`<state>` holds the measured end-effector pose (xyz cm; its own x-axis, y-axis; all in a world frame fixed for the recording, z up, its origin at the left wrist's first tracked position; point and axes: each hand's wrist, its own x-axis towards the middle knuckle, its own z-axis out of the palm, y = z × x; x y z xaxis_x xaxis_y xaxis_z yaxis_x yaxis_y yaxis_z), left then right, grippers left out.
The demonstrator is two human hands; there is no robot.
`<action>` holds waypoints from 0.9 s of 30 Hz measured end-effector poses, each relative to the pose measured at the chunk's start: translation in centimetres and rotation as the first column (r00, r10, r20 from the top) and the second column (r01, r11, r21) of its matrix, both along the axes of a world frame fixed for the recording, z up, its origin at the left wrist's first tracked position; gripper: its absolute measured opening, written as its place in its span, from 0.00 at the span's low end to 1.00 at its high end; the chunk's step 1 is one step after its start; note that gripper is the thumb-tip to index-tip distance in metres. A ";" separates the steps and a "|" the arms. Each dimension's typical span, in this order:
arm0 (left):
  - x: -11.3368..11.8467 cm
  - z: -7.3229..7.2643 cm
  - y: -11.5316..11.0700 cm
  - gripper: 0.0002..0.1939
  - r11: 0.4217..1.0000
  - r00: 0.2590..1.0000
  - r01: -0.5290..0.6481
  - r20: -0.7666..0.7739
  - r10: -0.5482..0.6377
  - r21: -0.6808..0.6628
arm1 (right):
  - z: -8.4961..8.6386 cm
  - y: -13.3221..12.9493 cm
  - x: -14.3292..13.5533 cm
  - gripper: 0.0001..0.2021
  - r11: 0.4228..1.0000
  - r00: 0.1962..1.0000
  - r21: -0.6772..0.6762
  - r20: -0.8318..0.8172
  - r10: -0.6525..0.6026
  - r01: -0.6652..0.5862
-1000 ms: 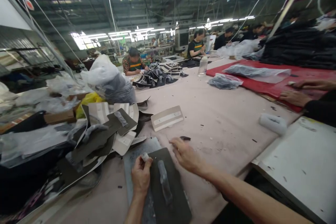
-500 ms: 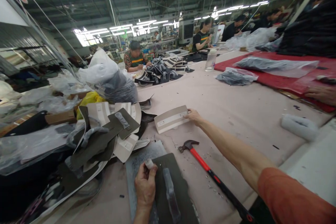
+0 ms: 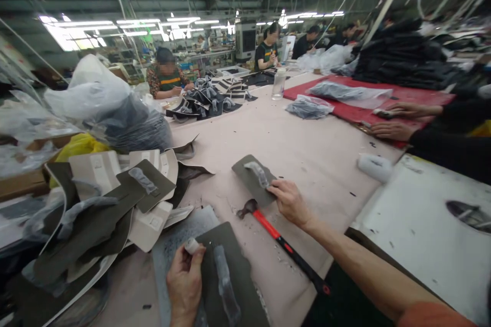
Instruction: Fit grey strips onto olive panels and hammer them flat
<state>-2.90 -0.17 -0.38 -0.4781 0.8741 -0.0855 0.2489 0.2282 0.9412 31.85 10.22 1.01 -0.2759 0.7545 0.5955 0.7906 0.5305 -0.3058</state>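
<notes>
My left hand is closed around a small white cylindrical piece. Beside it lies a dark grey panel with a plastic-wrapped handle, partly over a speckled grey slab. Farther out, my right hand pinches the near right edge of another dark grey panel, whose wrapped handle faces up. A claw hammer with a red and black handle rests on the table below that hand.
Dark and cream panels are heaped at left, before a large plastic bag. At right are a white surface, a plastic roll and a co-worker's hands on a red sheet. A clear bottle stands farther back.
The panel in my right hand has turned over, from its cream side to its dark side with the handle. My view has swung right. My left hand keeps its grip.
</notes>
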 end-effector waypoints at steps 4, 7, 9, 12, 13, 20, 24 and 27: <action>-0.1 -0.2 0.1 0.29 1.000 1.000 0.006 0.014 -0.006 0.024 | -1.7 -4.7 2.2 0.28 0.958 0.988 -0.284 0.153 -0.006 0.050; -0.2 -0.3 0.2 0.28 0.998 1.000 0.023 0.009 -0.023 0.057 | -0.1 -7.1 0.7 0.23 0.949 0.986 -0.280 -0.042 -0.162 0.144; -0.1 -0.2 0.1 0.27 0.996 0.999 0.028 0.013 -0.029 0.083 | 1.6 -8.7 -1.8 0.19 0.947 0.969 -0.307 -0.189 -0.161 0.097; 0.1 -0.1 0.0 0.23 0.990 0.999 0.036 0.026 -0.039 0.133 | 4.1 -11.2 -6.7 0.24 0.918 0.966 -0.342 -0.223 0.128 -0.200; 0.1 -0.1 -0.1 0.21 0.988 0.998 0.041 0.032 -0.046 0.146 | 4.8 -11.9 -8.2 0.29 0.887 0.949 -0.343 -0.177 0.263 -0.310; 0.7 0.2 -0.5 0.18 0.957 0.960 -0.134 0.274 0.061 0.257 | 6.6 -11.6 -15.0 0.13 0.625 0.563 -0.365 0.271 0.781 -0.691; 0.3 0.1 -0.9 0.18 0.904 0.915 -0.316 0.346 0.210 0.289 | 8.7 -10.8 -15.0 0.05 0.747 0.634 -0.339 0.394 0.665 -0.572; -0.8 0.4 -0.8 0.17 0.846 0.843 -0.451 0.446 0.300 0.284 | 10.6 -11.0 -14.3 0.07 0.868 0.770 -0.340 0.416 0.483 -0.361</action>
<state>-3.74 -1.00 0.03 -0.7727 0.6336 -0.0377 -0.1684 -0.1474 0.9746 17.52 -0.77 11.60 -0.7978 0.5885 0.1311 0.5783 0.8084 -0.1094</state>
